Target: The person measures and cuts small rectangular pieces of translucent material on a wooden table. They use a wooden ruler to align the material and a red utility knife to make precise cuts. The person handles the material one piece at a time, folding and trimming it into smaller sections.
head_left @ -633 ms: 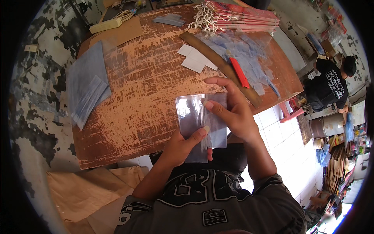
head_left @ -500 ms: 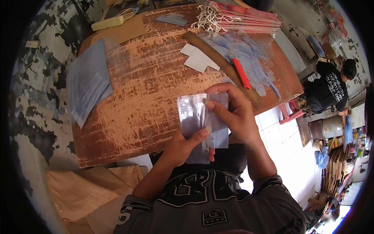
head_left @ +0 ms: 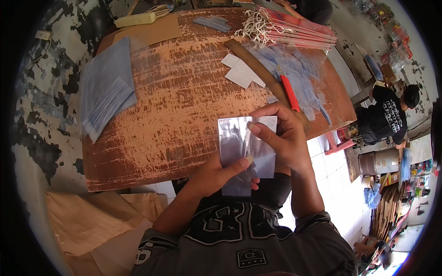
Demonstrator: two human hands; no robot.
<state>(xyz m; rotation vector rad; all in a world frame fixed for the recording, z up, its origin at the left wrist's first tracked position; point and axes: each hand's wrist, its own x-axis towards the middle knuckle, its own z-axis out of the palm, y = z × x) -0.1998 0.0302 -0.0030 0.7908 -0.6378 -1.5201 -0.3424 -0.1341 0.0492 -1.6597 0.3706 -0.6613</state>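
Two overlapping clear plastic sheets [head_left: 232, 138], shiny and bluish, are held upright above my lap at the table's near edge. My left hand [head_left: 216, 172] pinches them low down, thumb in front and fingertips showing behind. My right hand [head_left: 283, 138] grips their upper right part between thumb and bent index finger. One piece hangs lower on the left than the other. Beyond my right hand, a red-handled cutter [head_left: 290, 93] lies by a long brown wooden strip [head_left: 258, 64]. White paper pieces [head_left: 239, 73] rest beside that strip.
A worn brown table [head_left: 156, 106] carries stacked bluish plastic sheets [head_left: 108, 60] at left and scattered plastic pieces [head_left: 299, 64] at right. Red items with white cords [head_left: 294, 30] lie at the back. Another person [head_left: 384, 112] stands at far right. Brown paper [head_left: 92, 221] lies lower left.
The view has shifted a little. My right hand has drawn its sheet slightly, so the two sheets sit closer and overlap more. Both hands keep their grip.
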